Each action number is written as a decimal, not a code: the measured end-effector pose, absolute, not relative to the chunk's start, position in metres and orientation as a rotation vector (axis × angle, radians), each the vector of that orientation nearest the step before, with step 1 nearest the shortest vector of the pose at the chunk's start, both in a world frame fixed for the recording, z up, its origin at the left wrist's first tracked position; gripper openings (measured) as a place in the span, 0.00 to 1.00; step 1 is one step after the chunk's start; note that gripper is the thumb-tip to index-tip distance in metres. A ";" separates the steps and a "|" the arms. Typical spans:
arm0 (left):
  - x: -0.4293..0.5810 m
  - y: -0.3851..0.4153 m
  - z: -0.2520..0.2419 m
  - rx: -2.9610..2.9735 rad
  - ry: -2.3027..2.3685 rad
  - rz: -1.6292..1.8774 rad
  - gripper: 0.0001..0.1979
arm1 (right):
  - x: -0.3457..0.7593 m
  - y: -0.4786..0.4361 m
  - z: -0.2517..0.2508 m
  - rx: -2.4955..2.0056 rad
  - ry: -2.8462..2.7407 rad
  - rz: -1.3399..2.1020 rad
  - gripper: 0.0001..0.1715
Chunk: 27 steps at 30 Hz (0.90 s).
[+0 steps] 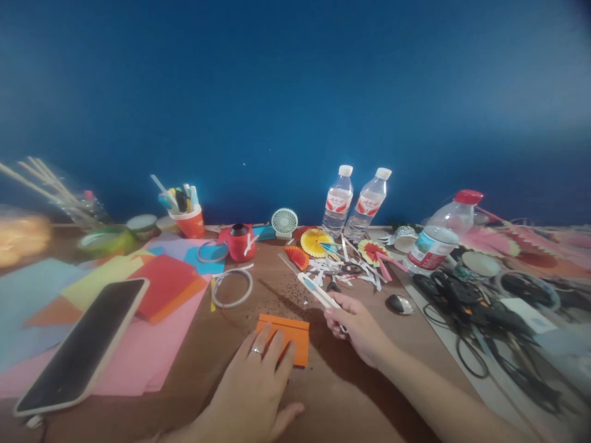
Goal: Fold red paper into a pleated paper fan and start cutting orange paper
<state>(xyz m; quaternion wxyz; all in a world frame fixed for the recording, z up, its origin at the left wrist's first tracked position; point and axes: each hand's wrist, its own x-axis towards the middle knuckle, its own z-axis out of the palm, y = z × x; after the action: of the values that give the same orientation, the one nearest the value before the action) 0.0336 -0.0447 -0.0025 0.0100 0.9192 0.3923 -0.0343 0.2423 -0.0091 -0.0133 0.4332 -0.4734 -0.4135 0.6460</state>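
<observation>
Folded orange paper [295, 338] lies on the brown table [337, 387] in front of me. My left hand [261, 375], with a ring on one finger, rests flat on the paper's left part, fingers spread and palm down. To the right, my right hand [353, 323] is closed around a slim white tool [318, 292], held just above the table and pointing up and to the left. The lower end of the tool is hidden in the fingers. Dark crumbs are scattered behind the orange paper.
At left lie a phone [80, 344] and coloured paper sheets [170, 283]. Behind stand a cup of pens [189, 221], a red jar [240, 243], a small fan [285, 223] and water bottles [338, 203]. White paper strips [323, 267], a mouse [399, 304] and black cables [462, 301] lie right.
</observation>
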 end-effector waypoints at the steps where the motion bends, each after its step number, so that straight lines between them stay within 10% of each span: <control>1: 0.034 -0.045 -0.002 2.865 1.229 -0.106 0.31 | 0.242 -0.009 -0.015 -1.180 -1.040 1.602 0.11; 27: 0.029 -0.044 -0.012 2.872 1.221 -0.013 0.31 | 0.247 -0.010 -0.019 -1.186 -1.053 1.536 0.16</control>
<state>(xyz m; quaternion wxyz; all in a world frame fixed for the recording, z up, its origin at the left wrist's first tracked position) 0.0290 -0.0444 -0.0117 0.0103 0.9202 0.3912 -0.0043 0.2470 -0.0099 -0.0187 0.4501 -0.4796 -0.4258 0.6214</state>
